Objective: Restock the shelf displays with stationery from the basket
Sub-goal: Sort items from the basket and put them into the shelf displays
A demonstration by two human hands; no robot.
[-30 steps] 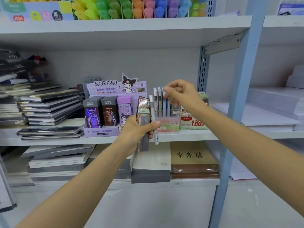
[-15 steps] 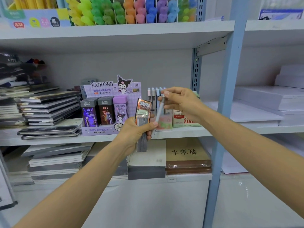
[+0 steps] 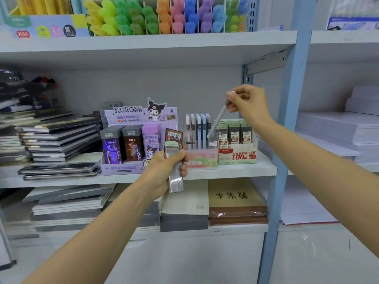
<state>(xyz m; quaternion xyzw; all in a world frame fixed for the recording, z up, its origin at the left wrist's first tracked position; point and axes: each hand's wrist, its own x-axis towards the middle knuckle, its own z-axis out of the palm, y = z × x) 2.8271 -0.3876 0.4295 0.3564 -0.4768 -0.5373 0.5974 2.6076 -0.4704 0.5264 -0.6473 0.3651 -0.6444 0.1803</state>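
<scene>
My left hand grips a bundle of slim lead-refill packs upright in front of the middle shelf. My right hand pinches the top end of a grey pen, which slants down to the left with its tip over the right end of the clear pen display box. Several pastel pens stand upright in that box. No basket is in view.
A purple Kuromi lead-refill display stands left of the pen box, and a green lead-refill carton stands right of it. Notebook stacks fill the left. Highlighters line the top shelf. A blue upright post stands at right.
My right hand took the grey pen from my left hand, then lifted it up and to the right over the pen box. My left hand keeps the packs.
</scene>
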